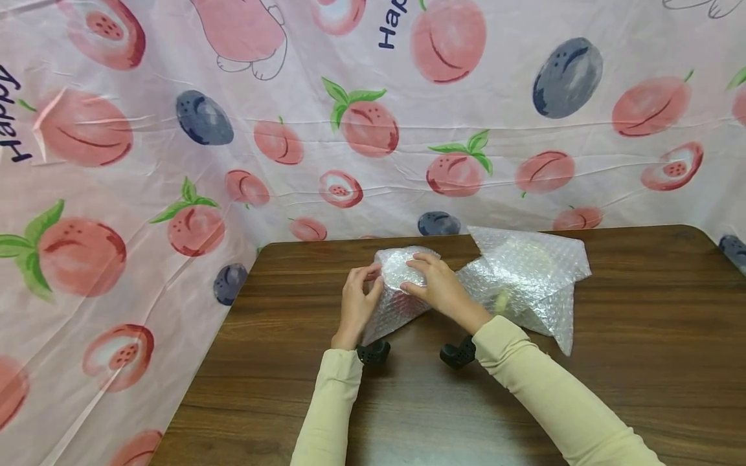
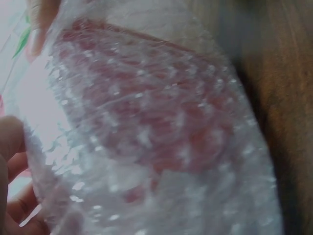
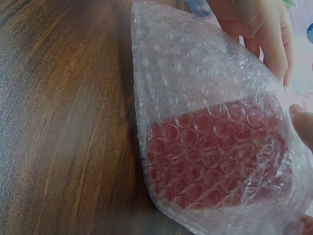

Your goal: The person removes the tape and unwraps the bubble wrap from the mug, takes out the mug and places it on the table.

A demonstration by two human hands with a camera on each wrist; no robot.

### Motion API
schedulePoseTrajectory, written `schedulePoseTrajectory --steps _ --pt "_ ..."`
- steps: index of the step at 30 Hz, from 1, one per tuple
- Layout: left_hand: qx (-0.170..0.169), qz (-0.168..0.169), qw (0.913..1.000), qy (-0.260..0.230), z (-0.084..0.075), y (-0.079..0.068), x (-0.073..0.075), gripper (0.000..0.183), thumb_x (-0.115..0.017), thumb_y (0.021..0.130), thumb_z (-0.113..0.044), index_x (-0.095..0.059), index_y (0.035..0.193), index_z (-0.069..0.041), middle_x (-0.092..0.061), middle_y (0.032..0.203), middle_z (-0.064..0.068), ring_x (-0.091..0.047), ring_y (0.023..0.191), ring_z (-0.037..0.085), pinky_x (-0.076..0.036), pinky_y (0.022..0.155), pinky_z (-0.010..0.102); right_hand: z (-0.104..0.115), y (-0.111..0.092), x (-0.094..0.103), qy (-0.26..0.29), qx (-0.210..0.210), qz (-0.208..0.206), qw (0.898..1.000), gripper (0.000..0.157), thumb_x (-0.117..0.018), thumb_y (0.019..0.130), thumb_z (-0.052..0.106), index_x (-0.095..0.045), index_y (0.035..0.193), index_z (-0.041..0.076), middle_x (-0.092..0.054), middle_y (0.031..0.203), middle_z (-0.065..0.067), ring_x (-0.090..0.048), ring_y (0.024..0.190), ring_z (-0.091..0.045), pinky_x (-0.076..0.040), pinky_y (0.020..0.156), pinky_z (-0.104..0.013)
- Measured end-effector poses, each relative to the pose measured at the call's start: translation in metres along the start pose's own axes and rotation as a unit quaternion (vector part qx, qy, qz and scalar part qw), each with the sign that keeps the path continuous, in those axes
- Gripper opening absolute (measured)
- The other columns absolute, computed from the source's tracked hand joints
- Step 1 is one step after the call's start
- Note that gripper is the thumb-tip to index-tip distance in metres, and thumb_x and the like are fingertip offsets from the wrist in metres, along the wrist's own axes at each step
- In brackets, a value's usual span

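Observation:
A bundle of clear bubble wrap [image 1: 402,268] sits near the far left of the table, between my two hands. Inside it, a red object [image 3: 210,156] shows through the bubbles; its exact kind is blurred by the wrap. My left hand [image 1: 357,305] grips the bundle's left side with bent fingers and thumb. From the right, my right hand [image 1: 444,288] holds the top and right side, fingers and thumb curved over the plastic. The left wrist view shows the bubble wrap [image 2: 146,112] close up, loosely gathered around the red thing.
A second bubble wrap piece [image 1: 527,272] lies to the right, its corners spread, with something pale yellow [image 1: 501,301] showing through. The wooden table [image 1: 280,388] ends at a fruit-print cloth [image 1: 373,175] behind and to the left.

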State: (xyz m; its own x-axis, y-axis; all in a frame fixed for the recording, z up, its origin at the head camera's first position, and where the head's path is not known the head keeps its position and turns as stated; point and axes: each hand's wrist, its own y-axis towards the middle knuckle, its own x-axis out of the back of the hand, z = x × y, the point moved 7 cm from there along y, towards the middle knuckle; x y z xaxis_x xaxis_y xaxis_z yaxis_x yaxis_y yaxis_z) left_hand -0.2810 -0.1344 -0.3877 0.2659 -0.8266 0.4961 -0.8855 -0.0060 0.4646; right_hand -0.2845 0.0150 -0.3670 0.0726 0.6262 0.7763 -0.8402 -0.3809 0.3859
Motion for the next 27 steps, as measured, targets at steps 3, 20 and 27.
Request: schedulePoseTrajectory --steps 3,20,27 --pt "0.015 0.028 0.9994 -0.010 0.002 0.003 0.000 0.025 -0.060 0.080 -0.003 -0.060 0.104 0.002 -0.053 0.096 0.015 -0.056 0.087 0.028 -0.045 0.073 0.039 0.000 0.000 0.001 0.007 -0.002 0.000 1.000 0.048 -0.069 0.077 0.026 -0.058 0.113 -0.003 -0.050 0.120 -0.020 -0.047 0.108 -0.036 -0.037 0.091 -0.044" --pt "0.065 0.160 0.9829 -0.063 0.016 0.023 -0.003 0.019 -0.061 0.079 -0.002 -0.058 0.097 0.004 -0.055 0.092 0.014 -0.055 0.085 0.023 -0.045 0.078 0.034 0.000 0.003 -0.001 -0.022 -0.007 0.035 0.999 0.051 -0.067 0.077 0.030 -0.057 0.115 -0.002 -0.049 0.120 -0.019 -0.051 0.104 -0.033 -0.041 0.087 -0.040" --pt "0.112 0.227 0.9648 -0.073 0.021 0.027 -0.006 0.020 -0.055 0.085 -0.008 -0.056 0.102 0.004 -0.058 0.095 0.015 -0.055 0.086 0.024 -0.043 0.072 0.028 0.003 0.004 0.001 -0.036 0.007 0.029 0.999 0.049 -0.068 0.077 0.031 -0.058 0.112 -0.003 -0.051 0.117 -0.018 -0.053 0.101 -0.033 -0.042 0.085 -0.040"
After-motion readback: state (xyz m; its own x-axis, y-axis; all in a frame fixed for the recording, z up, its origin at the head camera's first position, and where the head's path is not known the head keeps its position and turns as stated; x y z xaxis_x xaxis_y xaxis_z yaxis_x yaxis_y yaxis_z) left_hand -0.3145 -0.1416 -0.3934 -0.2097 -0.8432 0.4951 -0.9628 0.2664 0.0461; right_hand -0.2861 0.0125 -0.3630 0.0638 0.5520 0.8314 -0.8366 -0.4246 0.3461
